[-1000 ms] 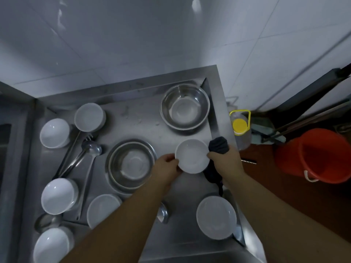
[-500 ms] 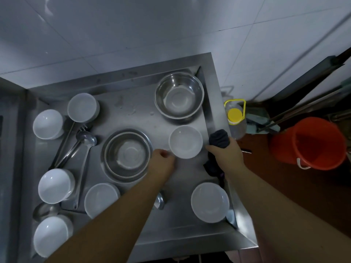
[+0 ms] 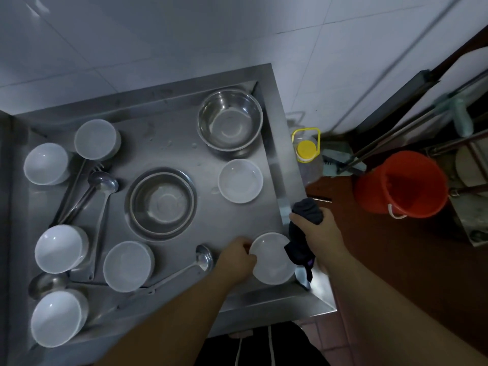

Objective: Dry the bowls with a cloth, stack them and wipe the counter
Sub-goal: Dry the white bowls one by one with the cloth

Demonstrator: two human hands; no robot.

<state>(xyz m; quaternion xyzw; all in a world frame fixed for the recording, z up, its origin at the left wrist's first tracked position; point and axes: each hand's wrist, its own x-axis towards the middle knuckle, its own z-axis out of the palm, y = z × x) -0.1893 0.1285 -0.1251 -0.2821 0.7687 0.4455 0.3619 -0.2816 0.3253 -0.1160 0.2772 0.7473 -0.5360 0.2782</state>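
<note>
Head view: the left hand (image 3: 236, 256) grips a white bowl's (image 3: 273, 260) rim on the counter (image 3: 203, 223). The right hand (image 3: 320, 233) clutches a dark cloth (image 3: 303, 233).

Left hand (image 3: 235, 260) curled; right hand (image 3: 320, 235) fisted.

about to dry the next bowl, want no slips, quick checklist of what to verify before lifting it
1. Left hand grips rim of near white bowl: ok.
2. Right hand holds dark cloth: ok.
3. Cloth inside the bowl: not ok, it only hangs over the right edge.
4. Ladle clear of the bowl: ok, though it lies close to the left hand.
5. Bowl wet or dry: cannot tell.
6. Bowls stacked: not ok, other white bowl stands apart.
</note>
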